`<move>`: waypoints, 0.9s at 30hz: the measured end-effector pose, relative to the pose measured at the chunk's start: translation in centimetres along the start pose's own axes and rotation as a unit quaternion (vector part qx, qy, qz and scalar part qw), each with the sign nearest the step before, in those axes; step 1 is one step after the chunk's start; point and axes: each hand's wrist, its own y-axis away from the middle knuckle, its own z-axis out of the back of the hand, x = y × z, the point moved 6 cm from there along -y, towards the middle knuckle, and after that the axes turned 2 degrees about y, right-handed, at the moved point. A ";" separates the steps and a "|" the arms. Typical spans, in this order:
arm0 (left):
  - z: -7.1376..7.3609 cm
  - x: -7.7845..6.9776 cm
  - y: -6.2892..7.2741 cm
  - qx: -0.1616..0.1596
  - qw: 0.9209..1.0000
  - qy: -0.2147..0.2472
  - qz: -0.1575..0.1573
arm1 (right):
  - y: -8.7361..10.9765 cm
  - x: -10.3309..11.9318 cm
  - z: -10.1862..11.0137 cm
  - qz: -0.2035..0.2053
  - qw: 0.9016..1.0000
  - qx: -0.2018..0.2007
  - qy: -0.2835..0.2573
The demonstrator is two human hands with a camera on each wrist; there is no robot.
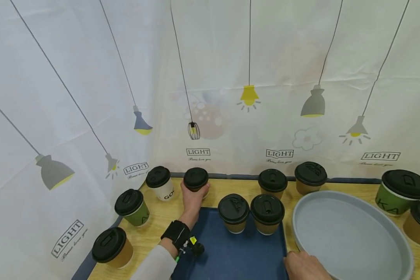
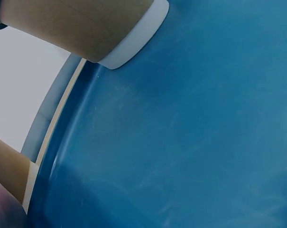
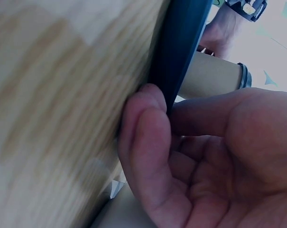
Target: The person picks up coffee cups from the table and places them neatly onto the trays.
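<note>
My left hand [image 1: 193, 198] reaches past the far left corner of a dark blue tray [image 1: 231, 252] and grips a brown paper coffee cup with a black lid [image 1: 195, 178]. In the left wrist view, part of that cup [image 2: 10, 166] shows beside a blurred finger [image 2: 5, 206]. Two more brown lidded cups, a left one [image 1: 234, 227] and a right one [image 1: 267, 227], stand upright at the tray's far end. At the tray's right side, my right hand [image 1: 305, 266] pinches the rim [image 3: 181, 42], its curled fingers [image 3: 150, 137] against the rim's outer side.
A round grey tray [image 1: 353, 233] lies to the right. Leftward stand a white cup [image 1: 165, 190], a green cup [image 1: 139, 216] and a brown cup [image 1: 120, 254]. Brown cups [image 1: 306, 188] stand behind; another green cup [image 1: 392, 200] is far right. A printed curtain [image 1: 224, 58] borders the table.
</note>
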 end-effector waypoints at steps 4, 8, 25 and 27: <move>0.2 -0.1 0.3 0.007 1.000 0.009 -0.006 | -0.3 -0.3 -0.2 -0.006 1.000 0.014 0.001; 0.3 -0.3 0.8 0.022 1.000 0.013 -0.008 | -0.5 -0.8 -0.2 -0.018 1.000 0.020 0.003; 1.6 -3.4 4.0 0.130 0.988 0.023 -0.083 | -1.3 -2.3 -0.8 -0.037 0.999 0.022 0.005; 1.9 -3.5 4.4 0.137 0.986 0.028 -0.088 | -0.7 -1.8 -0.4 -0.030 0.999 0.017 0.004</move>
